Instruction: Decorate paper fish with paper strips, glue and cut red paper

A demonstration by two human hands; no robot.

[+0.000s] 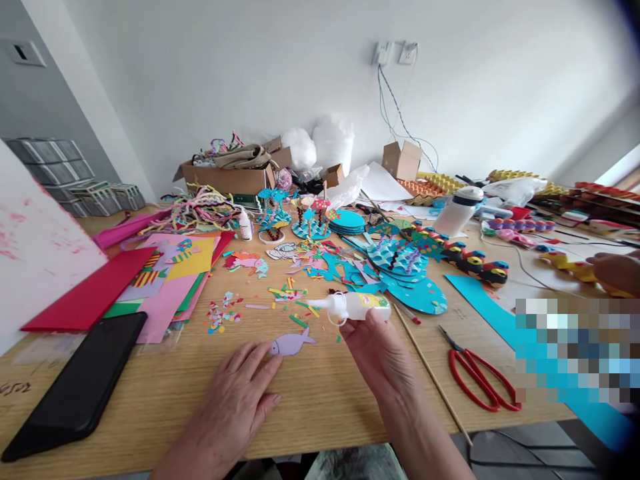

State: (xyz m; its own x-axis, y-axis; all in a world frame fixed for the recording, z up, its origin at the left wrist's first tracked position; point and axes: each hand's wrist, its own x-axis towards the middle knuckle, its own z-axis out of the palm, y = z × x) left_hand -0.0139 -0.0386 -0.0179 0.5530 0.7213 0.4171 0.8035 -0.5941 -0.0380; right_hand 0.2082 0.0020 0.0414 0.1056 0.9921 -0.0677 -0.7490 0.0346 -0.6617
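Observation:
In the head view a purple paper fish (pixel 291 343) lies flat on the wooden table. My left hand (pixel 245 380) rests with stretched fingers, its fingertips touching the fish's head end. My right hand (pixel 373 347) is closed around a white glue bottle (pixel 357 306) with a yellow label, held above the table. The bottle's long nozzle points left, and its cap hangs on a loop by the neck. Small paper strips (pixel 287 293) lie just beyond the fish. Tiny coloured paper bits (pixel 223 313) are scattered to the left of them.
Red-handled scissors (pixel 483 380) and a thin wooden stick (pixel 430 367) lie to the right. A black phone (pixel 83 380) is at the front left, below coloured paper sheets (pixel 160 307). Blue paper discs (pixel 413 290) stand behind my right hand. Another person's hand (pixel 617 270) is at the far right.

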